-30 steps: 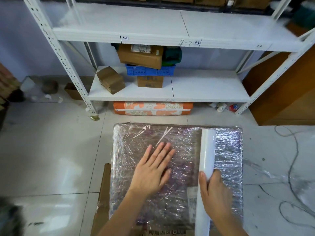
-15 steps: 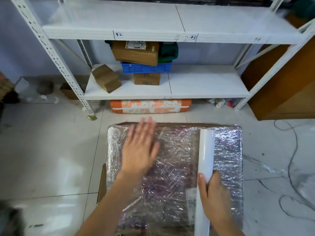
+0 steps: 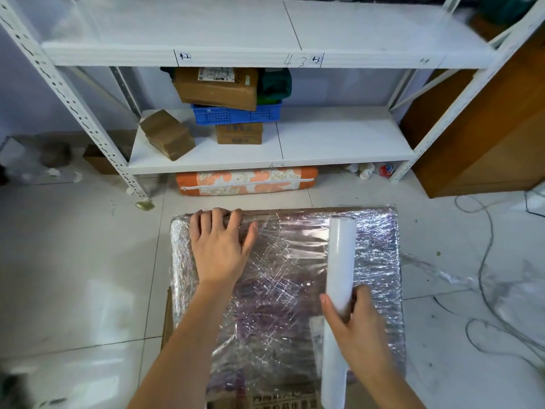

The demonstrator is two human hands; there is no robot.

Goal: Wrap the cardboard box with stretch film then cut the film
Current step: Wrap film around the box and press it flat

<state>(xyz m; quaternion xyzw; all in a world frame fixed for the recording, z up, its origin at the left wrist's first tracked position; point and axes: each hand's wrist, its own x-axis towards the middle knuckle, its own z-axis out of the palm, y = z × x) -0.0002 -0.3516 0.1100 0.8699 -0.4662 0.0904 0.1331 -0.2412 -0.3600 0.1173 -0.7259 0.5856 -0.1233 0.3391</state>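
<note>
A large flat cardboard box (image 3: 283,270) lies on the tiled floor, its top covered in wrinkled clear stretch film. A white roll of stretch film (image 3: 339,261) lies lengthwise on the box's right half. My right hand (image 3: 358,326) grips the roll near its lower part, thumb on the left side. My left hand (image 3: 219,243) rests palm down at the box's far left corner, and its fingertips curl over the far edge. Bare printed cardboard shows at the box's near edge.
A white metal shelf rack (image 3: 265,160) stands just beyond the box, with cardboard boxes and a blue crate (image 3: 236,115) on it. An orange floral cushion (image 3: 246,181) lies under it. Cables (image 3: 483,261) and loose film trail on the floor to the right. A brown cabinet (image 3: 486,128) stands at right.
My left hand has slid from the middle of the box top up to the far left edge and hooked its fingers over it. My right hand still holds the roll.
</note>
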